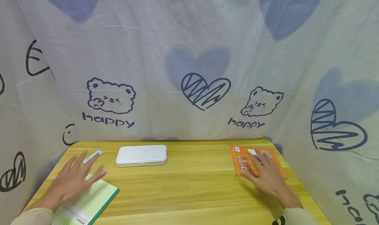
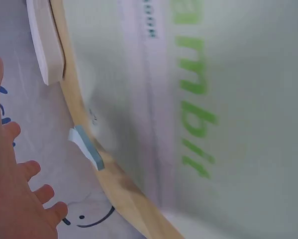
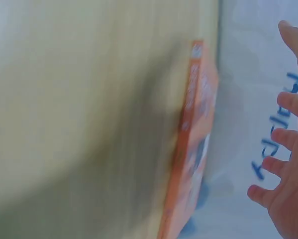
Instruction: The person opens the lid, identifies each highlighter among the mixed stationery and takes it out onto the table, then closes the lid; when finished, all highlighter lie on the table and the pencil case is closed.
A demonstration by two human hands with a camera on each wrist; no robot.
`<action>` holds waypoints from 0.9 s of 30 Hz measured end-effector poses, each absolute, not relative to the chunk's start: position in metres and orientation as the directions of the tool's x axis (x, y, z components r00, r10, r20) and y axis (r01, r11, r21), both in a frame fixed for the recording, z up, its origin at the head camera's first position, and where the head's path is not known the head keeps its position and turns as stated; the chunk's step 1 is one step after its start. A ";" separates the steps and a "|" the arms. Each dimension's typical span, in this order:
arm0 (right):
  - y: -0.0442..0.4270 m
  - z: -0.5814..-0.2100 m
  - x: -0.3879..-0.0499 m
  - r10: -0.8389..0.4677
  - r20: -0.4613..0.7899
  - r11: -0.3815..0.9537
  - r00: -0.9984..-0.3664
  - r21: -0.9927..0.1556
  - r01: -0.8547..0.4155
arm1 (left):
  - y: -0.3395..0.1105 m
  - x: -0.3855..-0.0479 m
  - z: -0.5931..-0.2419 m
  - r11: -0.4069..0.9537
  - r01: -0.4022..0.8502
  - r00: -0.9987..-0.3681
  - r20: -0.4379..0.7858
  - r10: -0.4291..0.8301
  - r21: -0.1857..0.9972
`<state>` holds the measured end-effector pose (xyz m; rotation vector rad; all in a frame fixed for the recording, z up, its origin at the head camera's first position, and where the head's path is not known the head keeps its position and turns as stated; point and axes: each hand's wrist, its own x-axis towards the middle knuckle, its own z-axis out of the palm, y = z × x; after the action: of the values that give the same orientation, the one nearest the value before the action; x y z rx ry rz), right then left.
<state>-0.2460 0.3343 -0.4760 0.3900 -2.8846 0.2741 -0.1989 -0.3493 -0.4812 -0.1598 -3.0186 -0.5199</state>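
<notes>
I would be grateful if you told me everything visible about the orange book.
The orange book lies flat and closed on the yellow wood-look table, near its far right corner. Its cover, seemingly card, bears white lettering and a picture partly hidden by the right grip, which hovers above without visible contact. An orange spine with pale print shows in the right wrist view.

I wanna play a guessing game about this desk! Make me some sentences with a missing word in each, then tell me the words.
1. The book near the right hand has a cover that is mostly ____.
2. The flat case near the far edge of the table is coloured ____.
3. In the left wrist view, the big letters on the notebook are ____.
4. Under both bear drawings on the back cloth, the word is ____.

Missing words: orange; white; green; happy.
</notes>
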 end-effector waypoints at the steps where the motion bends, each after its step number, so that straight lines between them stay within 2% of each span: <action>1: 0.328 -0.474 -0.249 -0.242 0.238 0.944 -0.941 -0.166 -0.285 | -0.348 -0.201 -0.480 0.935 0.115 -0.992 0.089 0.091 0.335; 15: 0.206 -0.459 -0.292 -0.371 0.229 0.831 -0.900 -0.351 -0.432 | -0.321 -0.237 -0.465 0.914 0.113 -0.994 0.050 0.102 0.389; 27: 0.106 -0.472 -0.311 -0.494 0.187 0.714 -0.849 -0.470 -0.519 | -0.305 -0.254 -0.475 0.868 0.155 -0.988 0.072 0.137 0.471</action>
<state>-0.3108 0.1062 -0.4717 0.8471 -2.8643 0.8081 -0.2542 -0.3049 -0.4747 -0.2341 -3.0016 -0.7613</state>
